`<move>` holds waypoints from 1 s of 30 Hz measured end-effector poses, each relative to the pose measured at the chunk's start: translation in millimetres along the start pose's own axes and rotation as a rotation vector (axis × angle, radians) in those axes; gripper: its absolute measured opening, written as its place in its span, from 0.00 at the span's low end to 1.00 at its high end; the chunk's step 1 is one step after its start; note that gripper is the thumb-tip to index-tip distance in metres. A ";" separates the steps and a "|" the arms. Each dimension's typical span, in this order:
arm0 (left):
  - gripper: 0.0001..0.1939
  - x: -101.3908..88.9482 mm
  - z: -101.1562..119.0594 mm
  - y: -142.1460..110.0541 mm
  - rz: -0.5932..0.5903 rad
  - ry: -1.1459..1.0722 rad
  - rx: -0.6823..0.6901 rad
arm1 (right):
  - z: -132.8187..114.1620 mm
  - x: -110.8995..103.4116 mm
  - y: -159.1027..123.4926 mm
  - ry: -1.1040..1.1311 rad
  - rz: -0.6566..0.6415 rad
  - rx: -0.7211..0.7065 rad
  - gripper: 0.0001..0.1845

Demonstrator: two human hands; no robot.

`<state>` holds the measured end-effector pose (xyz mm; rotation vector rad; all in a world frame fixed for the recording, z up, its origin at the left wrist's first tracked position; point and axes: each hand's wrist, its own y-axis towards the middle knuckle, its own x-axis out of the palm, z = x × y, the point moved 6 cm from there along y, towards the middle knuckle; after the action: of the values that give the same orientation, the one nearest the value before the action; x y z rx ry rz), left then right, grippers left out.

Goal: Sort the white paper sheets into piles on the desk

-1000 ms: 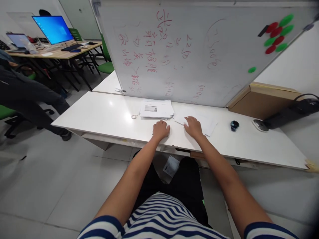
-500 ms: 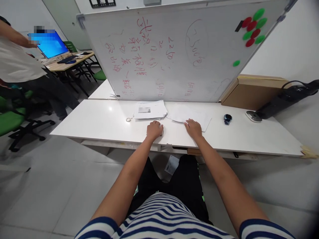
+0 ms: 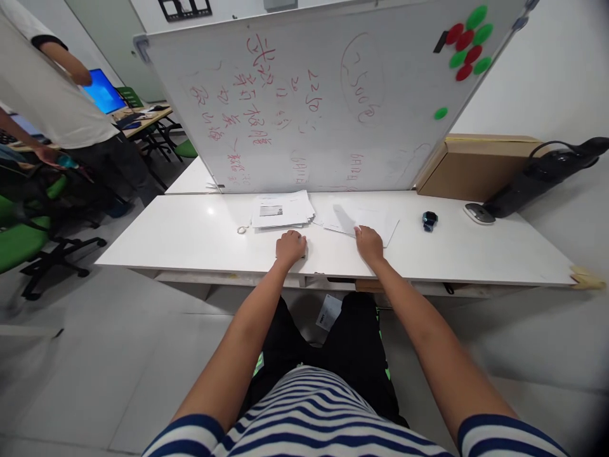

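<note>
My right hand [image 3: 369, 245] pinches the near-left edge of a white sheet of paper [image 3: 343, 219], and that edge is raised off the others. More white paper [image 3: 383, 225] lies flat beneath and beyond it. My left hand [image 3: 290, 247] rests close to the desk's front edge, its fingers curled over a small flat object that is mostly hidden. Just beyond the left hand is a stack of printed papers [image 3: 284, 213], with a grey picture on the top sheet. A small ring-like item [image 3: 242, 230] lies to the left of the stack.
A whiteboard [image 3: 328, 127] with red writing stands behind the white desk [image 3: 200, 241]. At right are a watch [image 3: 429, 220], a computer mouse [image 3: 479, 214], a black bottle [image 3: 528, 181] and a cardboard box [image 3: 480, 168]. Another person [image 3: 57, 95] stands at left near green chairs [image 3: 23, 235].
My right hand has raised the sheet's near edge, which lay flatter before. The left hand stays in place. The view has shifted slightly, and the person at left has moved their arm.
</note>
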<state>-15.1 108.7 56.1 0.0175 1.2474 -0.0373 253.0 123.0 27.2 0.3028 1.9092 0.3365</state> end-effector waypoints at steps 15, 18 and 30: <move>0.20 1.0 -4.9 2.8 0.075 -0.024 -0.002 | -1.3 -55.0 -81.8 1.260 0.754 0.759 0.29; 0.20 1.4 -4.7 3.0 0.071 -0.022 0.003 | -17.2 -27.2 -114.5 1.516 0.603 0.984 0.26; 0.22 -0.7 -3.9 1.7 0.057 -0.009 -0.009 | -35.0 11.9 -171.9 1.640 0.472 1.232 0.19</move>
<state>-19.0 110.5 55.5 0.0449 1.2378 0.0177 207.7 -35.0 -35.3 1.7009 3.4434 -0.6070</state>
